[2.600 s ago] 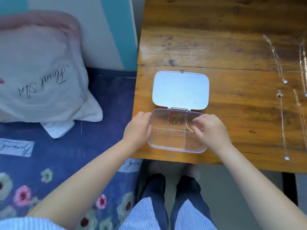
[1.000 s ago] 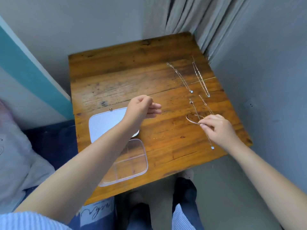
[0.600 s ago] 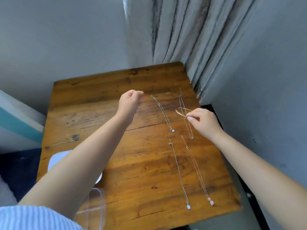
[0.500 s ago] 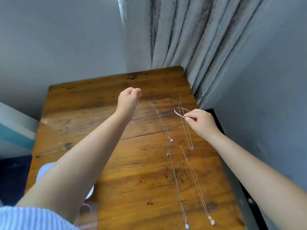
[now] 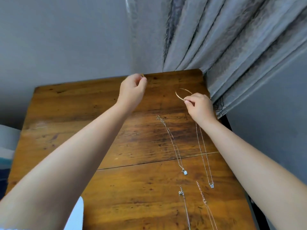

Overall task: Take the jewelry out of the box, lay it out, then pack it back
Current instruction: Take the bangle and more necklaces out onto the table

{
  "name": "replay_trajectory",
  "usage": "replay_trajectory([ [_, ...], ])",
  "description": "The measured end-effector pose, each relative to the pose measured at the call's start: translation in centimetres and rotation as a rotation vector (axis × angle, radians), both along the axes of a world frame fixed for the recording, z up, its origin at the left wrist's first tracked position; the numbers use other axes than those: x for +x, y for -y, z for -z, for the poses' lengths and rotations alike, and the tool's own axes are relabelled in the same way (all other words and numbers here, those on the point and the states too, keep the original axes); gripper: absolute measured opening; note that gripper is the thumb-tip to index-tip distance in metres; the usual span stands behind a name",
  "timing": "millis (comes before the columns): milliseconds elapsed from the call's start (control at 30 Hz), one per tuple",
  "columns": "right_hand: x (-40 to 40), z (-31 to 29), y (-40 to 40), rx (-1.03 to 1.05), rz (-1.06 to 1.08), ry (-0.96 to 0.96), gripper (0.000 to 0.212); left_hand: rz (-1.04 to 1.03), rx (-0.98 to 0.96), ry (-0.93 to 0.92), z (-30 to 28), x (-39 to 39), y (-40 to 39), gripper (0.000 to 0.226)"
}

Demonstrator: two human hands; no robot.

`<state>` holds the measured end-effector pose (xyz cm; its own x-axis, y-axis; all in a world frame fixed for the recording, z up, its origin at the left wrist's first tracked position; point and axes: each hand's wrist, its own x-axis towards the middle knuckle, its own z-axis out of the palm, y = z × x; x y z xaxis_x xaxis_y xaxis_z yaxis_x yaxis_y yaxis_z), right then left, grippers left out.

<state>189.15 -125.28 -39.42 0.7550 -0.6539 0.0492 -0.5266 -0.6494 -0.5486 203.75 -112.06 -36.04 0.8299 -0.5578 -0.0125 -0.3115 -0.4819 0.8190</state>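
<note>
Hands, two, bare, both reaching to the far end of the frame's centre. Right hand (image 5: 200, 106), upper right of centre: thumb and forefinger pinched on a thin gold bangle (image 5: 182, 93), a curved open band held above the wood, its arc rising to the left of the knuckles. Left hand (image 5: 132, 90), upper centre: fingers curled shut, a small gold-coloured item (image 5: 142, 75) just showing at the fingertips; what it is cannot be told.

Worktop (image 5: 83, 122): dark-stained, worn wooden planks, filling the middle and lower frame.

Laid out on the worktop, right of centre, four fine chains running lengthwise:
- silver chain necklace with a pale stone pendant (image 5: 176, 150), centre right;
- thin doubled chain with a small butterfly-like charm (image 5: 206, 156), beside it to the right, its upper end hidden under the right wrist;
- silver chain (image 5: 184, 206), lower frame, running off the bottom edge;
- rose-gold link chain (image 5: 204, 200), just right of it, also cut by the bottom edge.

White box lid (image 5: 77, 214), a corner only, lower left behind the left forearm.

Grey pleated curtain (image 5: 224, 39), upper right.
</note>
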Motion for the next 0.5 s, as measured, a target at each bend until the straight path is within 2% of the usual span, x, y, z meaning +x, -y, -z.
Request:
replay_trajectory([
  [133,0.5,3.9,-1.4,-0.061,0.029,-0.087,0.021,0.108,0.535,0.103,4.7,-3.1,-1.6,0.027],
  [200,0.2,5.5,-2.0,-0.062,0.026,-0.129,0.021,0.178,0.681,0.113,6.7,-4.8,-2.9,0.024],
  [300,0.1,6.5,-2.2,-0.060,0.035,-0.135,0.020,0.263,0.698,0.159,8.6,-6.6,-4.5,0.017],
  [400,-0.1,6.5,-2.3,-0.100,-0.006,-0.130,0.021,0.375,0.730,0.403,8.7,-7.8,-5.5,0.012],
  [500,-0.8,6.2,-2.7,-0.115,-0.029,-0.155,0.026,0.440,0.813,0.599,8.7,-8.8,-5.9,0.024],
])
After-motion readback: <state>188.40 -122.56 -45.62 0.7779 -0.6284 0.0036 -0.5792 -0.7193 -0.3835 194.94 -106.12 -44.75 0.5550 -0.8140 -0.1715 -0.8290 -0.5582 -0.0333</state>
